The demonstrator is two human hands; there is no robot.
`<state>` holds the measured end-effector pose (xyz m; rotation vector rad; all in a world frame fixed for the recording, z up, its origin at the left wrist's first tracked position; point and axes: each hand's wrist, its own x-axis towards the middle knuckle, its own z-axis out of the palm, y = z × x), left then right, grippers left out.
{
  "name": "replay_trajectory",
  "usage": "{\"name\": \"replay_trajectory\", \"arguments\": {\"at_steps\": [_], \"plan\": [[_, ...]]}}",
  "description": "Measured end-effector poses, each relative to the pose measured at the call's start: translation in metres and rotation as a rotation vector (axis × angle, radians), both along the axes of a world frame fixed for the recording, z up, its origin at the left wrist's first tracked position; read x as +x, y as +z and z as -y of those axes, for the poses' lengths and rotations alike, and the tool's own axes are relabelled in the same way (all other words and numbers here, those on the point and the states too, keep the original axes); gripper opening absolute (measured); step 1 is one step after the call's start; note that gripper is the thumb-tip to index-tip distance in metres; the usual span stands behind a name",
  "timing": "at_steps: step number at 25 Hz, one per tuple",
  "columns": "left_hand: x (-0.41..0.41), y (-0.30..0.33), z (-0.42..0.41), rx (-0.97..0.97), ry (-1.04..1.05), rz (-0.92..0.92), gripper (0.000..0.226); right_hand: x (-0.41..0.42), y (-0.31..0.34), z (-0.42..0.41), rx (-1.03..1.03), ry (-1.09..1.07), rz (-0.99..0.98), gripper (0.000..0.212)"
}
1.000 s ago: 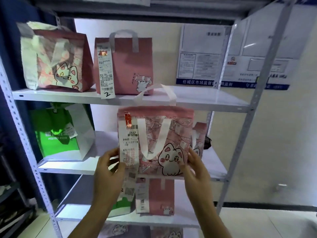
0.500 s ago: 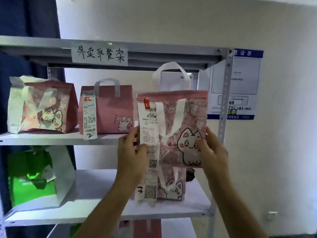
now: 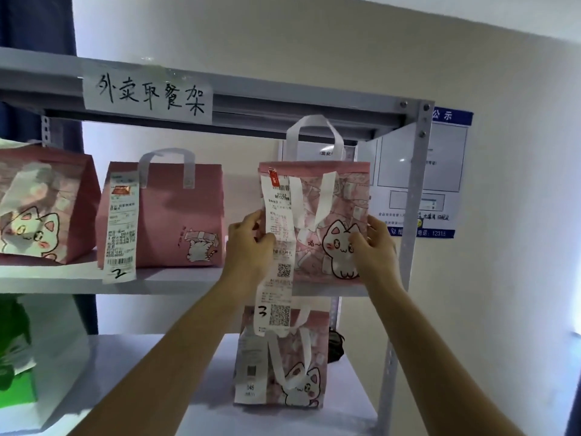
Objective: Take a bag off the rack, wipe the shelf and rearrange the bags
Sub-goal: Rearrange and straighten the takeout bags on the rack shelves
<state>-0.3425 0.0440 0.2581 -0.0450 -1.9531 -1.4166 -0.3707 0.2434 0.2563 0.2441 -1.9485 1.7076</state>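
Your left hand (image 3: 248, 243) and right hand (image 3: 375, 243) grip the cat bag (image 3: 327, 221) by its sides at the shelf (image 3: 176, 281) edge, right of a pink bag (image 3: 166, 215), its receipt (image 3: 276, 247) dangling over another bag (image 3: 283, 369) below.

A paper sign (image 3: 147, 97) on the rack's top rail, up-left of the grip, reads "外卖取餐架". The gripped bag's receipt (image 3: 276, 247) bears a handwritten "3"; the receipt (image 3: 121, 228) left of the grip bears "2".

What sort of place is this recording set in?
Probably a takeaway order pickup spot: a metal rack with a handwritten sign, bags with receipts, and a wall notice.
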Motion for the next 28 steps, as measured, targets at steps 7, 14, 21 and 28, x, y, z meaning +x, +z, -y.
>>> {"name": "replay_trajectory", "arguments": {"at_steps": [7, 14, 21, 28], "plan": [[-0.053, -0.009, 0.016, 0.027, -0.065, 0.072, 0.039, -0.07, -0.007, 0.006, 0.009, 0.024, 0.021, 0.046], [-0.094, -0.018, 0.022, -0.028, -0.113, 0.141, 0.039, -0.109, -0.012, 0.004, -0.001, -0.077, 0.042, 0.048], [-0.094, -0.018, 0.022, -0.042, -0.096, 0.169, 0.04, -0.107, -0.012, 0.007, 0.044, -0.216, 0.002, 0.053], [-0.067, -0.018, 0.017, -0.076, -0.074, 0.161, 0.046, -0.083, -0.017, -0.008, 0.049, -0.222, -0.032, 0.052]]}}
